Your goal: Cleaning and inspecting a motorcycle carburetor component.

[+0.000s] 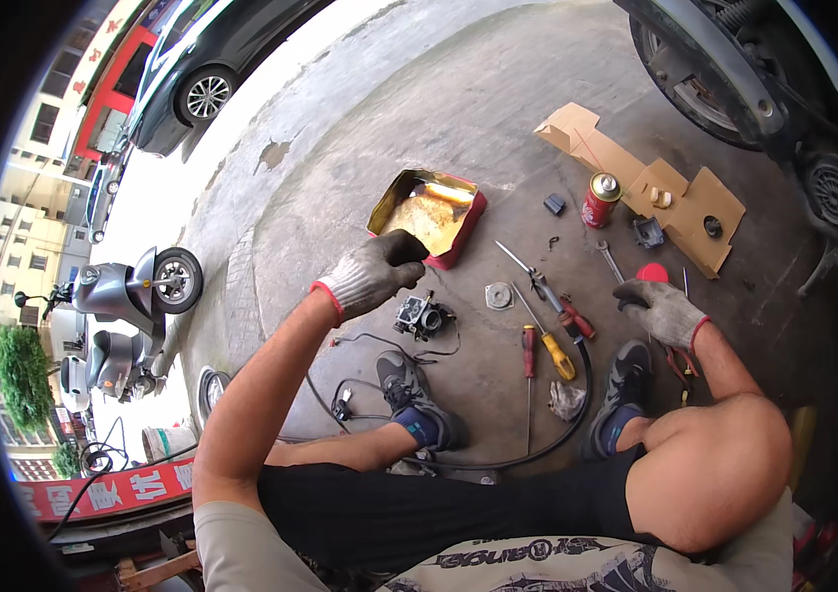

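My left hand, in a white knit glove with dark fingertips, hovers at the near edge of a red-sided tray with amber liquid in it. Its thumb and fingers are curled together; whatever they may hold is too small to tell. Just below that hand a carburetor lies on the concrete. My right hand, gloved alike, is beside a round red cap, its fingers loosely stretched to the left with nothing visible in them. A wrench and red-handled pliers lie close to it.
Between my feet lie a yellow screwdriver, a red screwdriver and a black hose. A red spray can stands by flattened cardboard with small parts. A vehicle's wheel is at upper right; parked scooters stand left.
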A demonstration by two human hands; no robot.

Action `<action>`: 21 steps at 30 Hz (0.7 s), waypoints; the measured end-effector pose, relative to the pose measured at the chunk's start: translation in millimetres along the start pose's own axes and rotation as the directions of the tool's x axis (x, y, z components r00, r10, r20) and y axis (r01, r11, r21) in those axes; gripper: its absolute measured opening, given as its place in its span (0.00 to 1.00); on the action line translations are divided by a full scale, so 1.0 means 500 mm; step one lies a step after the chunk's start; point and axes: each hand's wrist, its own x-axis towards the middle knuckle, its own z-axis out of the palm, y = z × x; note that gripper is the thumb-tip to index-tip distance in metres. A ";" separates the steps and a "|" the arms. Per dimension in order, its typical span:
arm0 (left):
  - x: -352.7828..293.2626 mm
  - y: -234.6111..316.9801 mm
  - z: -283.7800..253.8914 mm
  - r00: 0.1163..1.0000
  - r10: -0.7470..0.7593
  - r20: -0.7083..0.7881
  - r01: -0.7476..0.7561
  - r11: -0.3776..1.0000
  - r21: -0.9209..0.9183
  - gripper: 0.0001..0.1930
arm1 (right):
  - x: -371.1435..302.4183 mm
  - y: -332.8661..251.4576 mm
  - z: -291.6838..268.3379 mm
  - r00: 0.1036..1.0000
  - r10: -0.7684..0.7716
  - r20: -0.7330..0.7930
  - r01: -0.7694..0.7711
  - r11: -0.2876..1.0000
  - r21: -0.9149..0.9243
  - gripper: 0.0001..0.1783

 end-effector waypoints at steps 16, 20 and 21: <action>0.170 0.031 0.645 0.978 -0.030 0.205 0.181 0.604 -0.776 0.12 | -0.023 0.106 0.184 0.930 0.317 -0.186 -0.167 0.816 0.554 0.13; 0.206 0.022 0.629 0.983 -0.010 0.184 0.138 0.699 -0.702 0.11 | -0.012 0.173 0.118 0.908 0.292 -0.302 -0.181 0.921 0.346 0.12; 0.215 0.040 0.614 0.980 -0.029 0.195 0.160 0.695 -0.701 0.11 | -0.009 0.196 0.110 0.867 0.373 -0.331 -0.183 0.855 0.485 0.12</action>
